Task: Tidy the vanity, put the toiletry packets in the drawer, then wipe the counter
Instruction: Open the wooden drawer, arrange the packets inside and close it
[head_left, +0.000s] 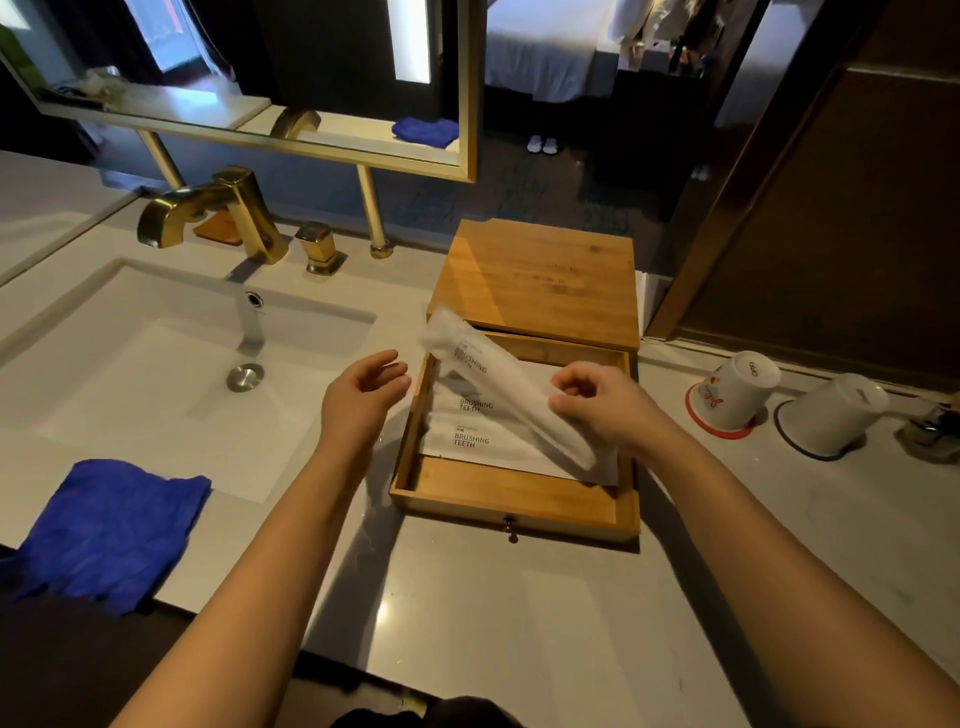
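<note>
A bamboo box (540, 280) stands on the white counter (467, 613) with its drawer (511, 501) pulled out toward me. Two white packets marked BRUSHING TEETH (480, 423) lie flat inside the drawer. My right hand (597, 408) grips one end of a third white toothbrush packet (483, 366), which slants up and to the left over the drawer. My left hand (363, 397) hovers just left of the drawer, fingers apart and holding nothing. A blue cloth (111, 530) lies crumpled at the counter's front left edge.
The sink basin (156, 364) with a gold faucet (208, 208) fills the left side. Two upside-down cups (740, 392) (831, 413) sit on coasters at the right. A gold-framed mirror (311, 78) stands behind, and a dark wooden door (857, 208) is at far right.
</note>
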